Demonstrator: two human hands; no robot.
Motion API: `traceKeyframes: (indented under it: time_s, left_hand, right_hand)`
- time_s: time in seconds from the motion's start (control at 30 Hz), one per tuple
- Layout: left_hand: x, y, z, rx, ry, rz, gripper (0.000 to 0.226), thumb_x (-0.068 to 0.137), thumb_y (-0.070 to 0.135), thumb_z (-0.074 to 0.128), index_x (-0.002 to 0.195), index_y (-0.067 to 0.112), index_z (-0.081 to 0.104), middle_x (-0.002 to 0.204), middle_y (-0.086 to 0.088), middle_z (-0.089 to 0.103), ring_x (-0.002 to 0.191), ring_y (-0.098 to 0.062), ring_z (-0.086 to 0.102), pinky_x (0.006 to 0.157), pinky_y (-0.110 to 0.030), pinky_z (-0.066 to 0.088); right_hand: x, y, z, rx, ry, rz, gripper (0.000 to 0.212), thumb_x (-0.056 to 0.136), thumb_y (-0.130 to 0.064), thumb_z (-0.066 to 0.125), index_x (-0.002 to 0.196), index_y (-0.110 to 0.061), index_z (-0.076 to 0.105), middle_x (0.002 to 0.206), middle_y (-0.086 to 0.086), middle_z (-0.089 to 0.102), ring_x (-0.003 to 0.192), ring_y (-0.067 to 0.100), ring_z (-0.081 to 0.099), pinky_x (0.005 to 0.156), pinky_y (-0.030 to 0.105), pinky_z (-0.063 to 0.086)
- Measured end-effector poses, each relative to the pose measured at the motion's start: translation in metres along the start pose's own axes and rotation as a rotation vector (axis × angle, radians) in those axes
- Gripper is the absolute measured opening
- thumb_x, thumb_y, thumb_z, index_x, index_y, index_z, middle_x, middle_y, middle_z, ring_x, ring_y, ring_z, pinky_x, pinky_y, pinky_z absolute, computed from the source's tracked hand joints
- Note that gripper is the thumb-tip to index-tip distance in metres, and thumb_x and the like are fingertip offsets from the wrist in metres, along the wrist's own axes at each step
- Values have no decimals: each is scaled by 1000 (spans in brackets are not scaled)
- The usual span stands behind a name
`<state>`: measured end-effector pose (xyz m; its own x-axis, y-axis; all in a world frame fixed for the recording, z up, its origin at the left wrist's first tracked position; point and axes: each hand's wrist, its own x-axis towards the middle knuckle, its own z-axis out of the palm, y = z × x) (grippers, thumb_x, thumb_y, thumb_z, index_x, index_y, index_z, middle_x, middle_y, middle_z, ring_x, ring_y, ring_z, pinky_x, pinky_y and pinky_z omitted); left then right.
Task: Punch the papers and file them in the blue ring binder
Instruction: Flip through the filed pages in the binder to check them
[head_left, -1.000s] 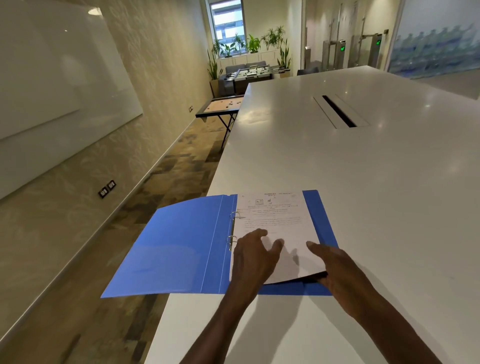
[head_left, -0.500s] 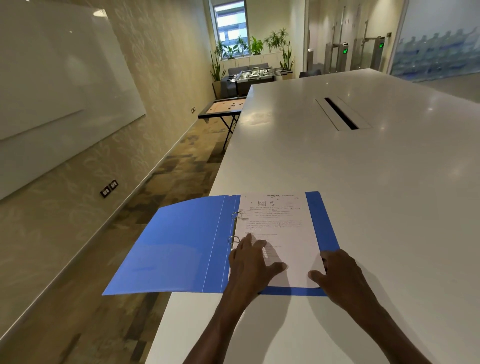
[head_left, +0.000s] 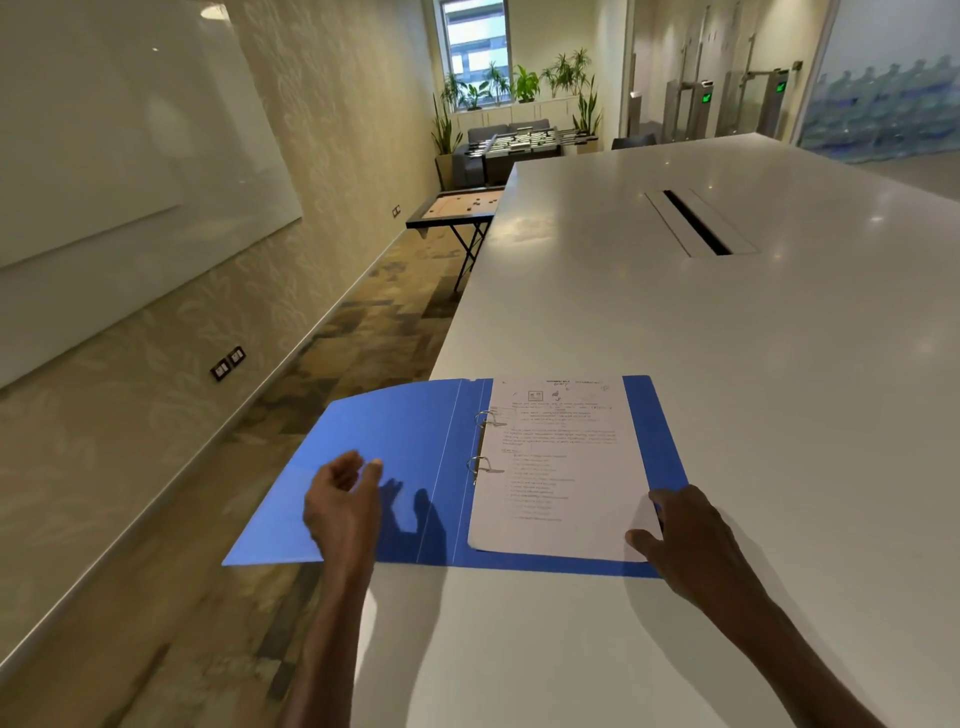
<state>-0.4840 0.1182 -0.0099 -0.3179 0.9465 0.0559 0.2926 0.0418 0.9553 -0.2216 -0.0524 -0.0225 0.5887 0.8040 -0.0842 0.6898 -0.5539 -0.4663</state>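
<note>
The blue ring binder lies open at the near left corner of the white table, its front cover hanging out past the table's left edge. White printed papers lie flat on the right half, threaded on the two metal rings. My left hand hovers over the open cover with loosely curled fingers and holds nothing. My right hand rests on the binder's lower right corner, thumb on the edge of the papers.
A long cable slot runs down the middle of the table. A small game table stands on the floor past the table's far left corner. A whiteboard hangs on the left wall.
My left hand has lifted off the papers and moved left over the open cover. The papers have settled flat. My right hand has stayed at the lower right corner.
</note>
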Motion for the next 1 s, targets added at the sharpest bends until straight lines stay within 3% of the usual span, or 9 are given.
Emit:
traceKeyframes:
  time_s: [0.2,0.3,0.43,0.5,0.63,0.73,0.83,0.9,1.0]
  left_hand:
    - [20,-30,-25,76,213,-132,72,79,34,75,139,10,44,144,-18,45,133,-36,42,110,-51,36]
    - [22,-39,-28,122,246,-249,89,76,37,78,144,5,31,151,-22,30,142,-39,24,114,-52,29]
    - [21,-35,-29,-36,211,-450,106,79,40,77,152,7,7,160,-24,3,148,-39,4,114,-53,21]
    - [24,-36,-30,-129,184,-550,106,83,44,72,154,7,2,160,-23,9,147,-39,14,115,-50,21]
    - [23,-38,-35,-303,192,-550,84,80,33,69,147,2,30,145,-23,44,128,-42,49,98,-52,45]
    - [20,-27,-38,-346,234,-541,82,85,31,66,150,3,25,148,-22,41,131,-41,46,103,-51,40]
    - [15,-7,-38,-416,299,-503,89,93,35,60,154,5,3,158,-11,28,142,-30,33,114,-37,24]
    - [10,3,-39,-458,323,-422,86,92,32,63,153,5,7,151,-11,35,136,-26,40,108,-32,29]
    - [4,20,-42,-513,365,-259,81,81,37,69,143,4,29,129,-5,51,112,-20,56,95,-31,43]
  right_hand:
    - [-1,-1,1,-10,10,0,50,92,-34,61,133,-10,47,121,9,49,107,20,56,86,23,43]
    - [-1,-1,2,-14,24,-8,46,91,-33,61,130,-9,50,120,10,50,104,20,57,79,19,37]
    - [-1,0,3,-21,28,-9,47,91,-33,62,130,-9,51,119,9,50,102,19,57,77,18,36]
    - [-1,0,3,-22,30,-8,48,90,-34,62,130,-9,51,118,9,50,99,18,56,78,18,37]
    - [-2,0,3,-19,30,0,50,90,-34,64,131,-8,51,118,10,52,100,18,58,80,19,39]
    - [-1,0,3,-4,29,2,52,89,-33,64,132,-8,51,119,10,52,101,19,58,80,19,39]
    - [-1,-1,2,2,17,7,54,90,-32,65,134,-7,49,121,12,51,104,20,58,86,23,44]
    - [-1,-1,3,10,8,9,56,89,-31,65,136,-6,48,122,12,51,106,22,57,90,26,45]
    - [0,1,3,31,4,14,57,88,-30,67,137,-6,49,122,13,51,107,23,57,92,28,45]
